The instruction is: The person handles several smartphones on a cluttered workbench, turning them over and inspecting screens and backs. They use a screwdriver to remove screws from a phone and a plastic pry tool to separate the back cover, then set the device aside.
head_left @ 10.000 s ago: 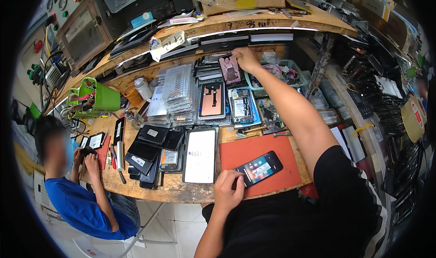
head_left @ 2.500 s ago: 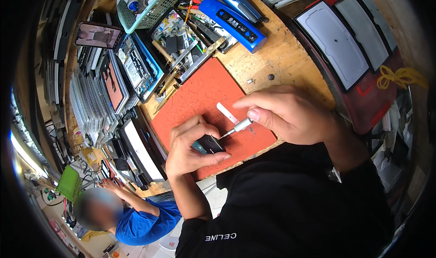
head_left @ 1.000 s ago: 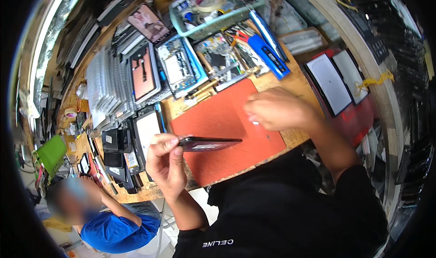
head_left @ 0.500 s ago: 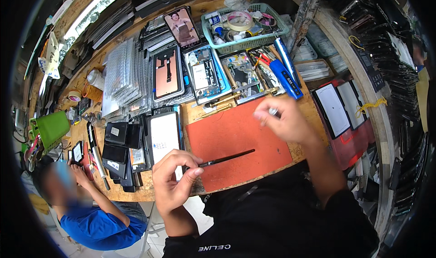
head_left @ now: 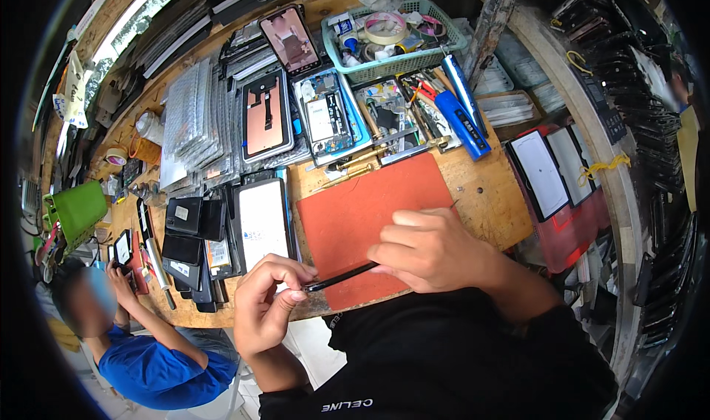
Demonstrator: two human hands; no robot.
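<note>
A slim black phone (head_left: pixel 342 279), turned edge-on so that its faces hardly show, is held above the near part of the orange-red work mat (head_left: pixel 370 205). My left hand (head_left: pixel 268 302) pinches its left end between thumb and fingers. At the other end my right hand (head_left: pixel 436 250) is closed around it, fingers curled and knuckles up. Whether a small tool is also in the right hand is hidden. Left of the mat, near my left hand, lies a phone with a white front (head_left: pixel 264 214).
Behind the mat are screwdrivers (head_left: pixel 347 174), an opened blue phone (head_left: pixel 325 120), a blue power tool (head_left: pixel 462 124) and a green basket (head_left: pixel 392 66). Stacked black phones (head_left: pixel 194 228) and bubble-wrap sleeves (head_left: pixel 196 117) stand left. A person in blue (head_left: pixel 163 368) sits at far left, hands on a phone.
My right hand has come down and left from above the mat's far right, where it held a small silvery piece, onto the phone's right end. My left hand has shifted slightly left and down.
</note>
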